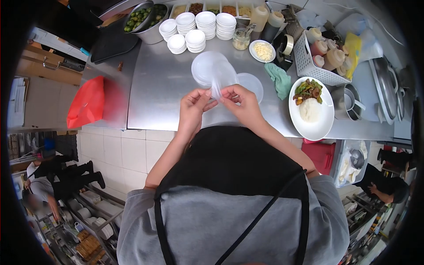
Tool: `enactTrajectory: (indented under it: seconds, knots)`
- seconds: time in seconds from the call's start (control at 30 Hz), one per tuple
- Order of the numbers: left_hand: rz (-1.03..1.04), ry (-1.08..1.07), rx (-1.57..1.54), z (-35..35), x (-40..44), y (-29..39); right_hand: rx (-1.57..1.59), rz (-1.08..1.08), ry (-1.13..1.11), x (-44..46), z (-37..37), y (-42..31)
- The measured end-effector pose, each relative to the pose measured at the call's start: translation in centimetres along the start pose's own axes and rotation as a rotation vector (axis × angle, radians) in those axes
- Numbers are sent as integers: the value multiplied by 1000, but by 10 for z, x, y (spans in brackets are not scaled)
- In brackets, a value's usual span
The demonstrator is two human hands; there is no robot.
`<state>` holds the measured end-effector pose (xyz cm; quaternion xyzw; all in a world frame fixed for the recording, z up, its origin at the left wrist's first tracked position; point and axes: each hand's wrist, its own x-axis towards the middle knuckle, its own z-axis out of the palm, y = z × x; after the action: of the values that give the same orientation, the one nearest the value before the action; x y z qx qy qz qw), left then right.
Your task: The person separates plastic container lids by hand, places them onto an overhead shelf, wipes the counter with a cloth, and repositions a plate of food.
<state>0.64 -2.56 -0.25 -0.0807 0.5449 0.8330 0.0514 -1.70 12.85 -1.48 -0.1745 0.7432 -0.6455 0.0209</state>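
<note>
In front of me, both hands pinch the lower edge of a thin, clear plastic bag (224, 75). My left hand (193, 105) has thumb and fingertips closed on its left side. Close beside it, my right hand (244, 102) grips the right side in the same way. Beyond the bag, partly covered by it, round translucent plastic containers (201, 68) rest on the steel counter. Another round translucent piece, a lid or container (251, 85), lies just past my right hand. To the right is an oval white plate (312, 126) with rice and a cooked meat and vegetable dish.
Stacked small white dishes (205, 20) stand at the back, near a pot of green limes (152, 33). A green cloth (278, 79), a white basket of squeeze bottles (304, 57) and metal pots (346, 101) sit right. A red bag (88, 101) lies left. Other people stand farther off.
</note>
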Motion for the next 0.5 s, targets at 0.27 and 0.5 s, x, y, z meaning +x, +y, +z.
enactTrajectory:
  seconds: [0.27,0.5]
  knots:
    - [51,33,176,5,-3,-7,64,64,-2,-4,-4,3]
    - [155,78,293,0,5,-18,33,58,35,-5,-15,6]
